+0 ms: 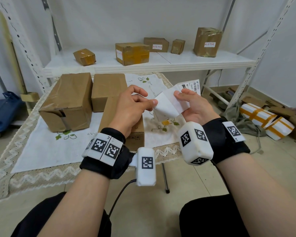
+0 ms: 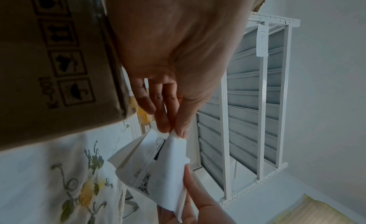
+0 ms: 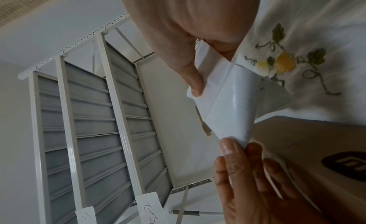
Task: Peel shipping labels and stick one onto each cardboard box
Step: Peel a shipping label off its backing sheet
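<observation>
White metal shelving (image 1: 161, 63) is set against a pale wall, and five taped cardboard parcels (image 1: 132, 53) are stored on its shelf, three of them seen with small handwritten tags. Below and in front of it, a bench (image 1: 41, 175) is covered by a white embroidered cloth (image 1: 46, 147) with a lace border.

Three cardboard boxes are placed on the cloth: a large box (image 1: 67, 101) at the left, a second box (image 1: 108, 90) behind it to the right, and a long box (image 1: 125, 127) nearest the person, partly hidden under the left hand (image 1: 132, 106). No label is seen on their visible faces.

A stack of shipping labels (image 1: 192, 87) is held in the right hand (image 1: 193, 106), fingers curled beneath and thumb (image 1: 183, 96) pressed on top. One label (image 1: 166, 106) is partly peeled from the stack, blank side up in the head view, printed face and QR code shown in the left wrist view (image 2: 146, 169). Its free corner is pinched between thumb and fingers (image 2: 164, 122) of the left hand. The label is held in the air above the cloth, just right of the long box.

White parcels with yellow tape (image 1: 263, 120) and flattened cardboard are left on the floor at the right. A blue cart (image 1: 2, 112) is parked at the far left.
</observation>
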Tool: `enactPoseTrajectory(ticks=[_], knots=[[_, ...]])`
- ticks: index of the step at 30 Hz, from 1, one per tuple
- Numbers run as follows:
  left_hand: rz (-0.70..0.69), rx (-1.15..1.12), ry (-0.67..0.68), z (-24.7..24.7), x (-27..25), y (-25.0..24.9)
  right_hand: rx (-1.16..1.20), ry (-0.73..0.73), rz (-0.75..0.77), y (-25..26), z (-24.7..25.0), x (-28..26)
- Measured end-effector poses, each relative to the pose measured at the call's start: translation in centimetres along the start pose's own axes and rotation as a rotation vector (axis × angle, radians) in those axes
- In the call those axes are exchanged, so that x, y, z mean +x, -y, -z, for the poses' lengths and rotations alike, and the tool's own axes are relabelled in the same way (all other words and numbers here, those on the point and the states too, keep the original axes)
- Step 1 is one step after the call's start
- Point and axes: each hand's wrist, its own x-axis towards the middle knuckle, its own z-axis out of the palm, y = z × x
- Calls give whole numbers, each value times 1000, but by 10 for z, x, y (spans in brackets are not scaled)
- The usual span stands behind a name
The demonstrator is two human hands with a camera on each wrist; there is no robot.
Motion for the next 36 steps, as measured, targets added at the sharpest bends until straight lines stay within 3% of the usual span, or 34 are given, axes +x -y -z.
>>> enactPoseTrajectory(ticks=[6,13,24,36], knots=[[16,14,-8,-1,1,1,10,-17,9,1,0,1],[16,-13,-4,2,0,0,-50,82,6,1,-2,-3],[-1,1,49,2,2,1,-447,248,82,-1,-6,-12],[137,-172,76,-8,1,2,-405,309,109,-1,-9,-18]])
